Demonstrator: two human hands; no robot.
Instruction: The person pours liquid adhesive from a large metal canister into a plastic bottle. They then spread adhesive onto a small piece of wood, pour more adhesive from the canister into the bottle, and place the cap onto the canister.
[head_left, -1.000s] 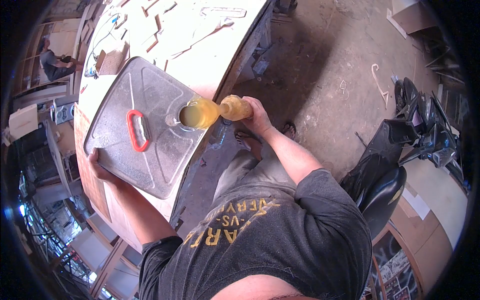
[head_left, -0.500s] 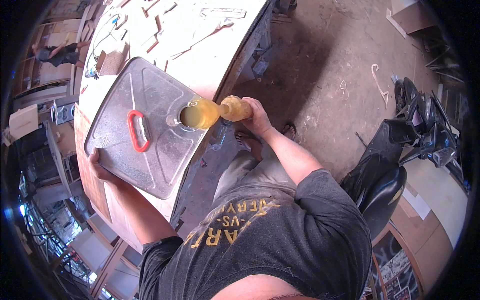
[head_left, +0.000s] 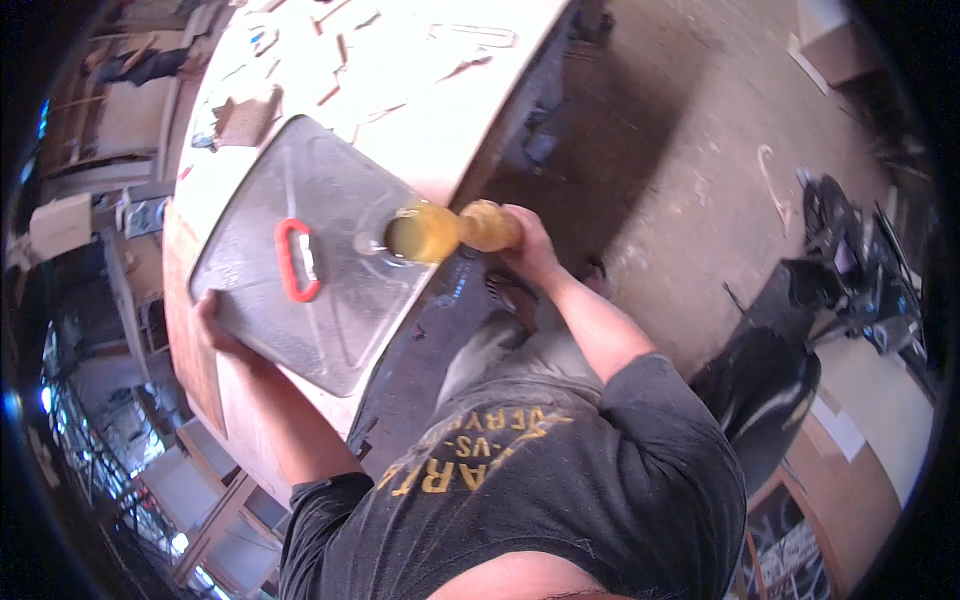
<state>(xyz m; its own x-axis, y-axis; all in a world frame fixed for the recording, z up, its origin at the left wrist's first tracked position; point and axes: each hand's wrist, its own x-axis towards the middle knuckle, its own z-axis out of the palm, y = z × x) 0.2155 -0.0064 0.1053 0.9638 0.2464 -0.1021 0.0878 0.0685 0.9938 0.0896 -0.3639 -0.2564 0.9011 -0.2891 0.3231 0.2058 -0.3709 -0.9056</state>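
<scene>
A large square metal tin (head_left: 340, 335) stands at the workbench's edge, its top facing me with a red carry handle (head_left: 297, 262) in the middle. My left hand (head_left: 215, 325) grips the tin's near-left corner, its fingers partly hidden along the side. A yellowish, narrow-waisted plastic bottle (head_left: 432, 234) lies across the tin's right corner, its wide round mouth by the tin's spout. My right hand (head_left: 528, 243) is closed round the bottle's outer end. Whether liquid is flowing is too blurred to tell.
Wood offcuts (head_left: 330, 85) and a small cardboard box (head_left: 247, 118) lie on the workbench (head_left: 400, 150). A black motorbike (head_left: 780, 330) stands to the right on the concrete floor (head_left: 680, 180). Another person (head_left: 150, 67) is far off at upper left.
The view has shifted, so the bench, tin and both hands appear slightly further right, with more blur. Both hands keep their holds on the tin and the bottle.
</scene>
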